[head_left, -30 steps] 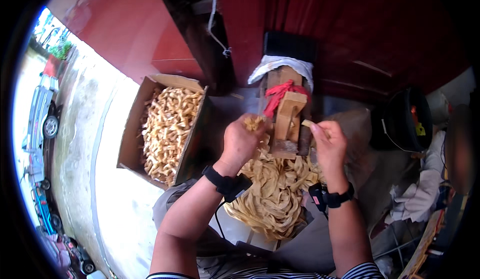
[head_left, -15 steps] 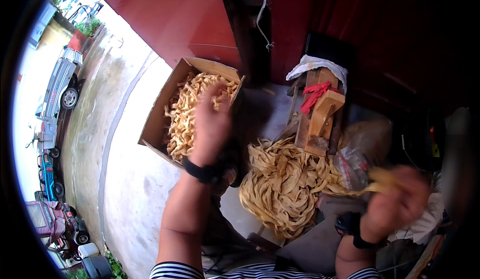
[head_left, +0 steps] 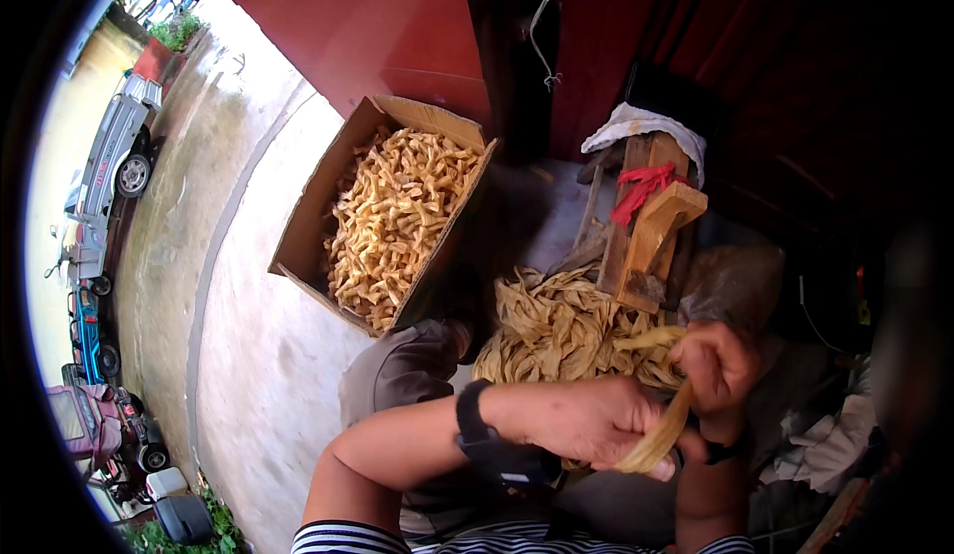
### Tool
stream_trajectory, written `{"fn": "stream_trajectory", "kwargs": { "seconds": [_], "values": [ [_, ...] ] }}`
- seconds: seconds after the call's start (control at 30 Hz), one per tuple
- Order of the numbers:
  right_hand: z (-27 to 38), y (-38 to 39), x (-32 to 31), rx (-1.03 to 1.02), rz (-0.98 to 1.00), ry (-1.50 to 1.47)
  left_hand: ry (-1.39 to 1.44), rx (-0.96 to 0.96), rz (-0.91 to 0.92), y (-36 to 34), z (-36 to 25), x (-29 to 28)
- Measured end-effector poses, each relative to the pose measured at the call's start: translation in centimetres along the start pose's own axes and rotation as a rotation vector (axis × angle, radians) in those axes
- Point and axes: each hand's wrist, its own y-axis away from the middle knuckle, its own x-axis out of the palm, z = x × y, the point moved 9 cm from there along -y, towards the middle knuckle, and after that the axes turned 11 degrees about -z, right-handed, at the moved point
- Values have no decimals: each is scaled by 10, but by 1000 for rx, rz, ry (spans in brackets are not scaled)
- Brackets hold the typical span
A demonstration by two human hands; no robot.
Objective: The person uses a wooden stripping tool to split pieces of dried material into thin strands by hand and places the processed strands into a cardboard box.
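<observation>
My left hand (head_left: 586, 420) reaches across to the right and pinches one part of a long, flat, yellow-tan strip (head_left: 664, 433). My right hand (head_left: 717, 365) is closed on the same strip, which runs between the two hands and has a loose end sticking out to the left of my right fist. Beneath and beyond them lies a heap of similar tan strips (head_left: 542, 330), partly covered by my hands. An open cardboard box (head_left: 298, 241) at the left holds many short, knotted tan pieces (head_left: 397, 221).
Behind the strip heap stands a wooden block-like stand (head_left: 651, 246) with a red cloth (head_left: 644, 188) and a white cloth (head_left: 646, 127). Clear plastic (head_left: 735, 281) lies at its right. A red panel (head_left: 368, 27) rises behind the box. Parked vehicles (head_left: 109, 181) show at far left.
My left hand has come from over the box to the right and now grips the strip. My right hand has moved left and nearer to it. The pieces in the box are uncovered.
</observation>
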Motion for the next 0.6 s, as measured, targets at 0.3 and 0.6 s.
{"fn": "stream_trajectory", "kwargs": {
  "seconds": [0.3, 0.6],
  "values": [
    [-51, 66, 62, 1043, 159, -1080, -1183, 651, -431, -1, -45, -42],
    [-63, 34, 7, 627, -100, -594, -879, 444, -802, -4, -24, -67]
  ]
}}
